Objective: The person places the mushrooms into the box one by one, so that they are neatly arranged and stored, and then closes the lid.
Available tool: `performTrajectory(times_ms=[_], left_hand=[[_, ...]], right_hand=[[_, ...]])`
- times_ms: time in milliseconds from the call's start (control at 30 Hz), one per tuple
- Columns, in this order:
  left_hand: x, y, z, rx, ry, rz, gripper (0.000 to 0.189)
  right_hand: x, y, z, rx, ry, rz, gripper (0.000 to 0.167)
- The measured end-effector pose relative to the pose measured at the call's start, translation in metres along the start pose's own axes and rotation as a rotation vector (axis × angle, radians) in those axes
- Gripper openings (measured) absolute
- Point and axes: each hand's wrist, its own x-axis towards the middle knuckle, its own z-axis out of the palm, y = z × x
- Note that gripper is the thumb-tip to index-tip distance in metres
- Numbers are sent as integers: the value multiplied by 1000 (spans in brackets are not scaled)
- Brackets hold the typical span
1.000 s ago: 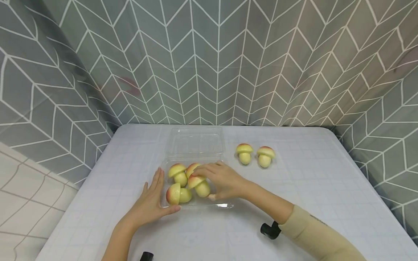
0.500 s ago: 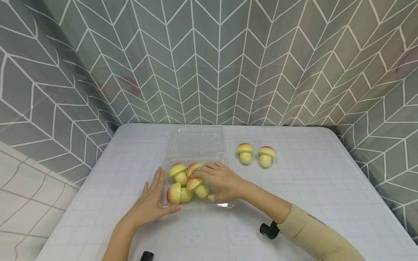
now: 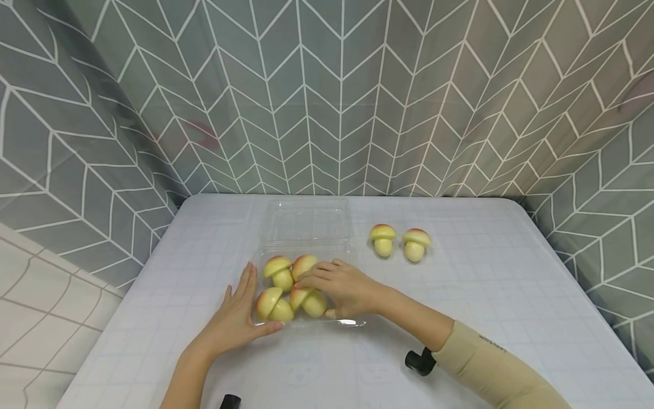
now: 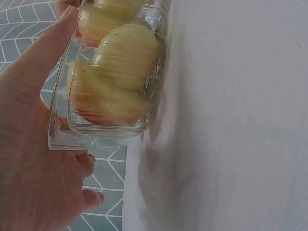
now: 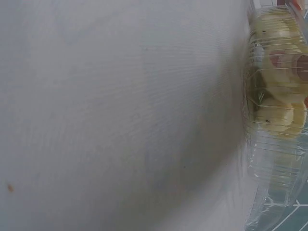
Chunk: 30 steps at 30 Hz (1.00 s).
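From where I sit, I see the right hand (image 3: pixel 352 288) at the centre of the frame, fingers curved over the domed cap of a yellow mushroom (image 3: pixel 314 304), pinching it inside the clear clamshell box (image 3: pixel 352 322). The left hand (image 3: pixel 232 318), left of centre, lies with its fingers straight and spread along the box's side, thumb at the near edge. In the left wrist view I read the box wall as thin, glossy plastic with fine horizontal ribs; the pieces behind it are smooth and rounded, blushed red, with tiny dark specks.

Three more mushrooms (image 3: pixel 279 273) sit in the box around the held one. The moulded lid (image 3: pixel 308 224) lies folded back above them. Right of the lid, two loose mushrooms (image 3: pixel 416 245), fat-stemmed and red-topped, stand out against the white tablecloth (image 3: pixel 460 272). A grey curtain (image 3: pixel 332 113) with white chevron lines fills the upper frame.
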Motion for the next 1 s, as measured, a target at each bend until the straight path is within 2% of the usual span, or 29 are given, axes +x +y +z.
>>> performTrajectory(times_ms=[233,467,700,1000], left_hand=[[0,0,0,4,3,5,124],[0,0,-1,4,6,5,124],[0,0,0,5,1,1,124],[0,0,0,6,-2,1,124]], right_hand=[[0,1,-2,40,-22,1,74],[-2,3,-6,44,-40,54,83],[-9,6,-14,78,17,128,79],[-19,15,-15,79,157,95,84]])
